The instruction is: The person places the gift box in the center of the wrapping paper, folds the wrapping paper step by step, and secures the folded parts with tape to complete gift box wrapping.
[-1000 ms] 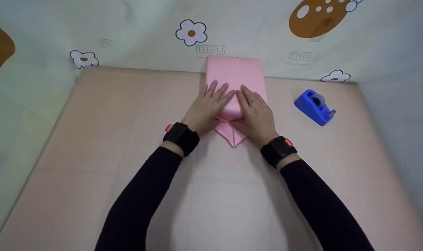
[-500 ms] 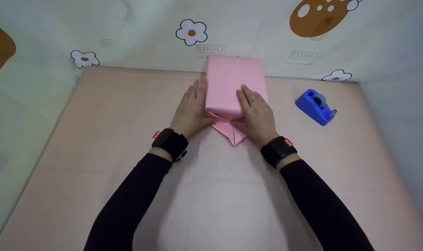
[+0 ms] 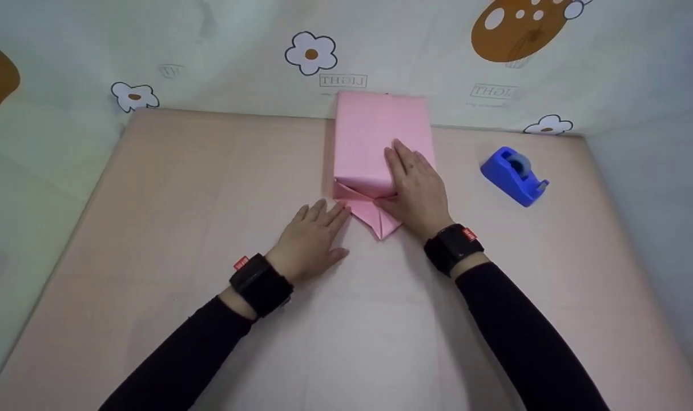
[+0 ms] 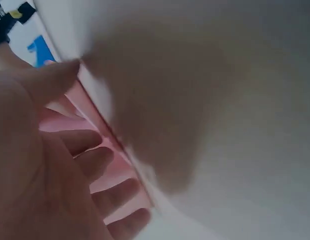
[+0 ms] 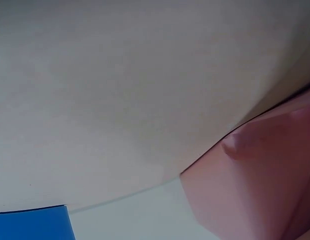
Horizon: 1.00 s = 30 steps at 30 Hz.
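A box wrapped in pink paper (image 3: 375, 131) lies at the back of the table, with its near end folded into a pointed flap (image 3: 375, 220). My right hand (image 3: 420, 191) rests along the box's right side, fingers straight on the top and thumb at the fold of the near end. My left hand (image 3: 309, 242) is low over the table, its fingers extended and the fingertips right at the flap's left corner. In the left wrist view those fingers (image 4: 115, 195) overlap the pink paper. The right wrist view has the wrapped box (image 5: 245, 190) at lower right.
A blue tape dispenser (image 3: 512, 177) with a roll of tape stands to the right of the box. The table (image 3: 369, 342) has a pale pink covering. Behind it hangs a curtain with printed flowers (image 3: 238, 57), touching the table's back edge.
My left hand has left the top of the box, passed down its left side and come toward me to the flap's corner. The right hand and the box have stayed put.
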Tool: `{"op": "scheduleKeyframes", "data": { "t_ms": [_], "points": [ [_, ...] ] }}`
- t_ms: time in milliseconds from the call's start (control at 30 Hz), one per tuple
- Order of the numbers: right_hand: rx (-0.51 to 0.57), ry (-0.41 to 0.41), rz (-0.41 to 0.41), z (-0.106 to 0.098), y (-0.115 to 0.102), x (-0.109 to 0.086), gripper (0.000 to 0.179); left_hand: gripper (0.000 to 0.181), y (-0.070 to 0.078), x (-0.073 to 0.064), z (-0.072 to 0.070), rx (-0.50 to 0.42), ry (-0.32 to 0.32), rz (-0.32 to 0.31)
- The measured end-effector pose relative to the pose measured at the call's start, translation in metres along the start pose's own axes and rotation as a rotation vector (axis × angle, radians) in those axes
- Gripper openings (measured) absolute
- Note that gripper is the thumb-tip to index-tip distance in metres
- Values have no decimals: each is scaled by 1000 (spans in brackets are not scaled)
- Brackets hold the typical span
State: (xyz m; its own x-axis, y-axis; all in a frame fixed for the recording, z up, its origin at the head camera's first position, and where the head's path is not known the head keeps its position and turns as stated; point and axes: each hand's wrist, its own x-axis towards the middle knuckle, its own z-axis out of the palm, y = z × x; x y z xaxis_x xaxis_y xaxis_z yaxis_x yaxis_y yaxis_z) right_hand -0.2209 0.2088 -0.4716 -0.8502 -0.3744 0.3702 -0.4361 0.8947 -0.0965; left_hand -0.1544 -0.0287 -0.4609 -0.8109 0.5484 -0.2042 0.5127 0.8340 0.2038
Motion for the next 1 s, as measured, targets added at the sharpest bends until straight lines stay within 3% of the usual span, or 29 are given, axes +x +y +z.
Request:
{"op": "scheduleKeyframes", "data": {
  "t_ms": [167, 267, 467, 600, 1000],
  "points": [
    [5, -7, 4, 0, -1, 0, 99, 89, -18, 2, 1, -56, -58, 44],
    [9, -9, 7, 0, -1, 0, 99, 93, -21, 4, 0, -35, -72, 71],
    [19, -6, 6, -1, 0, 1, 99, 97, -14, 5, 1, 81, -42, 168],
    [11, -9, 6, -1, -1, 0, 99, 98, -5, 5, 4, 87, -53, 232],
    [-30, -26, 16, -2, -1, 1, 100, 102, 5, 10, 8, 72, -82, 265]
  ]
}}
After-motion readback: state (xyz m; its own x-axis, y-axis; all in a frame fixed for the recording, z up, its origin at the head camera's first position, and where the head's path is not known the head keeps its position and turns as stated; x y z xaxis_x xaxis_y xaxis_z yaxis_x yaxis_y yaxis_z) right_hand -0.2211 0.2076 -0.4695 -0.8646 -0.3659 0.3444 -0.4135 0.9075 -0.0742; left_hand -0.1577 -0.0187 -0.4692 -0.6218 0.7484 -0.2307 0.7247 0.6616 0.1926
